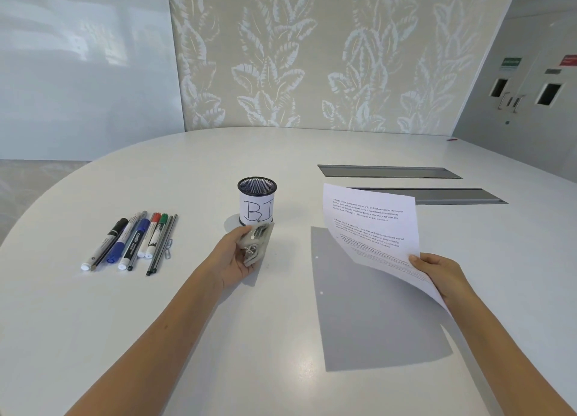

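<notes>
The bare left arm reaches from the lower left of the frame to its middle. There the left grip (235, 259) curls fingers and thumb round a small grey metal tool (257, 242). The bare right arm comes in from the lower right, and the right grip (437, 275) pinches a white printed paper sheet (371, 225) at its lower edge, thumb on top.
</notes>
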The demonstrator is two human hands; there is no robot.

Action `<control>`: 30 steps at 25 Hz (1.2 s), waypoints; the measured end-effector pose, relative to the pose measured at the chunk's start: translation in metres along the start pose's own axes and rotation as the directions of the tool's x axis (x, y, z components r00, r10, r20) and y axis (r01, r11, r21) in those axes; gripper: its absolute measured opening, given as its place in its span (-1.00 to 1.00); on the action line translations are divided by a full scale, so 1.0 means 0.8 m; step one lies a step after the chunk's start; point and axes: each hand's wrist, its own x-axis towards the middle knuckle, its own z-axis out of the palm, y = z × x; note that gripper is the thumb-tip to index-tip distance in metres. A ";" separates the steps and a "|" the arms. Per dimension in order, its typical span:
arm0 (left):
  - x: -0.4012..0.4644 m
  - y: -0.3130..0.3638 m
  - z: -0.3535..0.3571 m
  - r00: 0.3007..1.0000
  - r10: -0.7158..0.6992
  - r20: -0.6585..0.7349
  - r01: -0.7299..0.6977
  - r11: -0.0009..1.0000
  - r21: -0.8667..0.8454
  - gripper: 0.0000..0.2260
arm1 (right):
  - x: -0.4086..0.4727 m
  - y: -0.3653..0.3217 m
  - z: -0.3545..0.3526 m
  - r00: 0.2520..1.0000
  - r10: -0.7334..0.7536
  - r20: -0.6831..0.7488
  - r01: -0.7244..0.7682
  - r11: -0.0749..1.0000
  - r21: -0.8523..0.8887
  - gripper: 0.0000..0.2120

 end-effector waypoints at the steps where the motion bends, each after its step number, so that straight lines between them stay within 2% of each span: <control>1: 0.002 0.000 -0.002 1.000 -0.013 -0.003 0.013 1.000 -0.008 -0.85 | -0.001 -0.002 0.001 1.000 0.000 0.002 0.000 1.000 -0.010 -0.84; 5: 0.004 0.002 -0.005 0.997 -0.078 0.015 0.078 0.997 -0.014 -0.72 | -0.003 -0.005 0.004 1.000 0.015 0.019 -0.015 1.000 -0.014 -0.87; 8: 0.002 0.000 0.002 1.000 -0.004 0.001 0.004 1.000 0.017 -0.78 | -0.003 -0.005 0.007 0.999 0.021 0.028 -0.021 1.000 -0.005 -0.88; 13: 0.002 0.009 -0.008 0.982 0.185 -0.049 -0.158 0.928 0.338 -0.75 | 0.002 0.000 0.006 0.999 0.021 0.032 -0.020 0.999 -0.028 -0.87; 16: 0.000 0.026 -0.030 0.921 0.368 -0.129 -0.212 0.750 0.626 -0.65 | 0.003 0.002 0.009 0.999 0.008 0.035 -0.007 1.000 -0.027 -0.85; 19: -0.007 0.032 -0.038 0.852 0.492 -0.176 -0.156 0.560 0.814 -0.61 | 0.004 0.002 0.013 0.999 -0.013 0.036 0.015 0.999 -0.038 -0.85; 24: -0.008 0.019 -0.021 0.799 0.570 -0.194 -0.085 0.425 0.901 -0.78 | -0.001 0.013 0.016 0.998 -0.060 0.028 0.062 0.997 -0.051 -0.88; 26: 0.000 0.020 -0.020 0.758 0.625 -0.186 -0.010 0.296 0.955 -0.70 | -0.001 0.015 0.018 0.997 -0.076 0.028 0.077 0.996 -0.041 -0.90; 28: 0.018 0.020 -0.015 0.743 0.657 -0.126 0.003 0.184 0.983 -0.64 | -0.001 0.012 0.008 0.993 -0.114 -0.003 0.114 0.993 -0.012 -0.90; 30: 0.026 0.017 -0.027 0.746 0.661 -0.082 0.094 0.017 0.995 -0.65 | 0.001 0.012 0.010 0.993 -0.120 0.000 0.120 0.993 0.001 -0.88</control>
